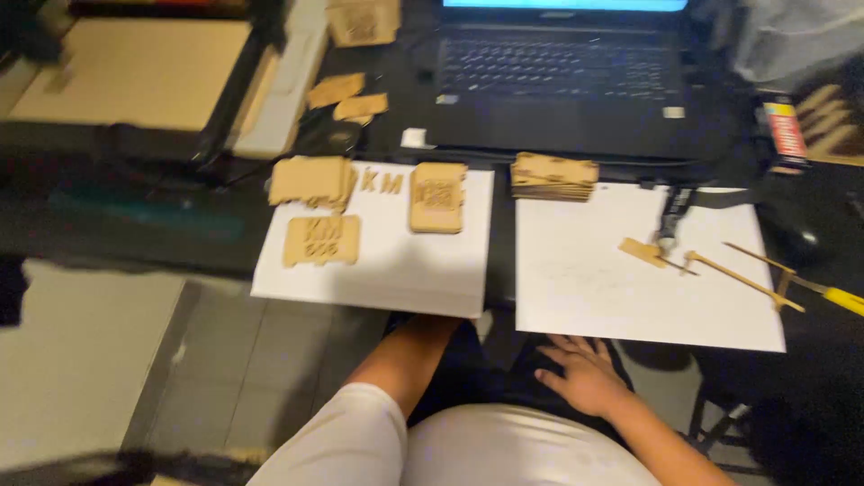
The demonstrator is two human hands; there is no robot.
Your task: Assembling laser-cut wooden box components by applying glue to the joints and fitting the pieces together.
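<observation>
The right hand (587,371) rests open on the lap, fingers spread, just below the right white sheet (576,297); the left hand is hidden under the desk edge, so its grip cannot be told; nothing is held, a pause between steps; farther off, laser-cut wooden pieces (321,239) lie on the left sheet (387,279), a stack (553,175) before the laptop (562,81); any next move calls for reaching up onto the desk.
</observation>
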